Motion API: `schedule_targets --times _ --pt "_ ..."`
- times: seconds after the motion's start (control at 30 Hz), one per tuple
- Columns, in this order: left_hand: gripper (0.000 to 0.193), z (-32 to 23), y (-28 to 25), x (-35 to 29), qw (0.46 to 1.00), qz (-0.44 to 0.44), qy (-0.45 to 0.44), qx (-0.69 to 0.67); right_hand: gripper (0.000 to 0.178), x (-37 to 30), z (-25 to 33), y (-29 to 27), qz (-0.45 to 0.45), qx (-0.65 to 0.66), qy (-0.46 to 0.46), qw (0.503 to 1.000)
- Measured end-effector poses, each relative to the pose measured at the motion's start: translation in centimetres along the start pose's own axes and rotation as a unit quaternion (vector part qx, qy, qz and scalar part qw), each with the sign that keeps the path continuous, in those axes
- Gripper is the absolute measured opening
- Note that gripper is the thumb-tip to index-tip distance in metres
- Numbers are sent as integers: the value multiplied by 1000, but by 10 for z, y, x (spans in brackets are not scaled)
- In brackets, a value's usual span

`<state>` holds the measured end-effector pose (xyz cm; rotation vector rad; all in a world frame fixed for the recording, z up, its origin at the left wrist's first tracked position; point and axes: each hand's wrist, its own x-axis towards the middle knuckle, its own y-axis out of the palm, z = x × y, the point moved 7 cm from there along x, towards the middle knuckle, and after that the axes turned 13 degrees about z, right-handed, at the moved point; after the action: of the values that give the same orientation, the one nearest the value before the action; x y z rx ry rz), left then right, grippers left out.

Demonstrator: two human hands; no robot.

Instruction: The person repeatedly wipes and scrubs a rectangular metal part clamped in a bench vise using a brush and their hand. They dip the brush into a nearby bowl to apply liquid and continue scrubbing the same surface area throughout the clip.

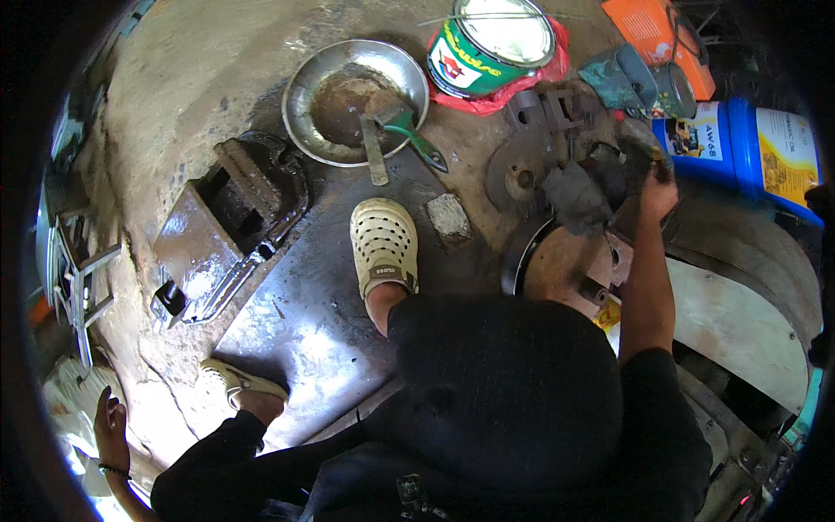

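My left hand [111,435] is held out at the far left edge, fingers stretched and apart, with nothing in it. A dark bead bracelet circles that wrist. On the other side my right hand [659,187] reaches forward, its fingers dark and blurred. They look bent, but whether they hold anything cannot be made out. Just left of this hand is a crumpled grey rag [578,200], partly smeared by motion. Below the rag lies a round brown metal disc [557,270] with a stub shaft. A rusty flat disc [513,174] rests beyond them on the floor.
A metal basin [300,109] holds dirty residue, a green-handled brush [417,139] and a scraper [373,157]. A greasy metal housing [196,230] sits at left. Further off stand a green paint can [474,65], a blue bucket [739,143] and an orange machine [665,39]. My feet straddle a metal plate [304,304].
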<state>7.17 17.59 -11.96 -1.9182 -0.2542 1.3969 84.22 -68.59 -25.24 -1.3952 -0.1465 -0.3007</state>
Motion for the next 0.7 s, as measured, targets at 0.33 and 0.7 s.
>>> schedule_targets --times 0.33,0.7 --pt "55 -71 24 -141 985 -115 117 -44 35 -108 435 -110 269 230 -504 788" --pt "60 -53 60 -185 974 -110 165 -108 37 -347 692 -91 573 347 -391 631"
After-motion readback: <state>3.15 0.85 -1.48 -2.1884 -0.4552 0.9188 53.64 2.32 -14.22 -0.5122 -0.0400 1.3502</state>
